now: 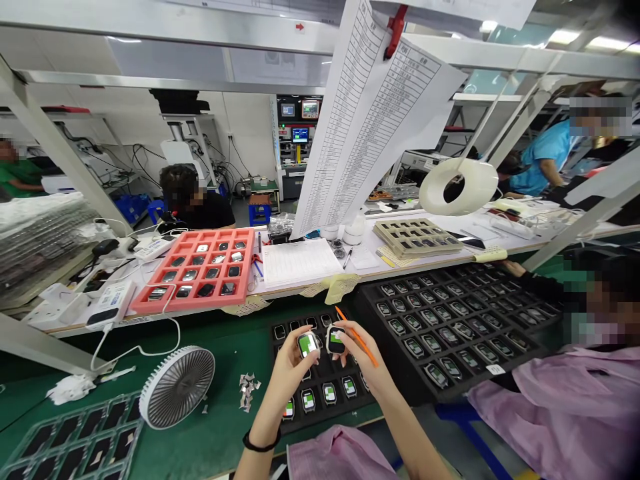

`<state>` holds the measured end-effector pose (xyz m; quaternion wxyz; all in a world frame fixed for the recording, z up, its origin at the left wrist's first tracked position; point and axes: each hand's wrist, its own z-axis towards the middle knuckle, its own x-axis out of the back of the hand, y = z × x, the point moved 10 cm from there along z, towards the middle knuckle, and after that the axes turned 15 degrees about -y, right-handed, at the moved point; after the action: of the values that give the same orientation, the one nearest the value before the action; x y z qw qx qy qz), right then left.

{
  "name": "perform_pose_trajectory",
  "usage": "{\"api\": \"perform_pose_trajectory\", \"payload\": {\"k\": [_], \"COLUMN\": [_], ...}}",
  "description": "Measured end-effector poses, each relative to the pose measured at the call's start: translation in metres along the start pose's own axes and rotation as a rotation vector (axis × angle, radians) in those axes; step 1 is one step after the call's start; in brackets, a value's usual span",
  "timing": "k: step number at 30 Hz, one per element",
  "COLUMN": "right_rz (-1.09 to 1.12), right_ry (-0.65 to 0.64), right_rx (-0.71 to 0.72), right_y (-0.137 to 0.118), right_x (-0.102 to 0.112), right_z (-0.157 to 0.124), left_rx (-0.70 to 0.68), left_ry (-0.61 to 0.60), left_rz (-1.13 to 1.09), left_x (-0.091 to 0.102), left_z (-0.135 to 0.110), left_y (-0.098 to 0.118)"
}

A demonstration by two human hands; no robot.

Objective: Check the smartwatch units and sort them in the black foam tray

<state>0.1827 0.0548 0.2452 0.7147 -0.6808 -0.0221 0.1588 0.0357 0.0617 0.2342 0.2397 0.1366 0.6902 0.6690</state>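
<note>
My left hand point(291, 365) is closed on a square smartwatch case point(309, 343), its lit screen green and white. In my right hand point(369, 360) is a second smartwatch case point(335, 340), held close beside the first, with a partly green and white screen. A slim orange pen-like tool point(361, 341) also lies along the right hand, its pointed end up and left; its exact kind is unclear. Beneath both hands is a black foam tray point(320, 415) of watch cases, several with lit screens, such as one watch case point(329, 393) in the front row.
A small white fan point(177, 387) and silvery scraps point(247, 392) are to the left, beside a clear tray point(75, 437). Larger black trays point(400, 363) of watches lie right, near a co-worker in pink. A pink tray point(145, 298) and hanging paper sheets point(345, 133) are ahead.
</note>
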Motion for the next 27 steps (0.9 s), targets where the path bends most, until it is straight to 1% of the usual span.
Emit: {"api": "perform_pose_trajectory", "payload": {"k": [6,10,14,17,21,24,27], "right_rz": [-0.013,-0.017,-0.031,-0.032,-0.002,0.012,0.014], "right_ry": [0.028,-0.01,-0.07,-0.104,-0.134,-0.138,-0.129], "right_rx": [-0.019,-0.004,0.019,0.019,0.021,0.026,0.016], "right_y": [0.006,0.005,0.002,0.002,0.004,0.005,0.005], "right_x": [0.005,0.002,-0.003,-0.005,-0.006,-0.006,-0.007], "right_z": [0.0,0.001,0.0,0.0,0.001,0.003,0.004], "left_rx": [0.142,0.169,0.14,0.069,-0.02,-0.037,-0.039], "left_ry": [0.126,0.126,0.056,0.004,-0.013,-0.027,-0.025], "left_rz": [0.022,0.001,-0.026,-0.051,-0.065,-0.063,-0.073], "left_x": [0.008,0.008,0.003,0.002,0.006,0.007,0.007], "left_z": [-0.004,-0.005,-0.001,0.003,0.005,0.004,0.002], "left_y": [0.0,0.0,-0.004,-0.009,-0.017,-0.021,-0.019]}}
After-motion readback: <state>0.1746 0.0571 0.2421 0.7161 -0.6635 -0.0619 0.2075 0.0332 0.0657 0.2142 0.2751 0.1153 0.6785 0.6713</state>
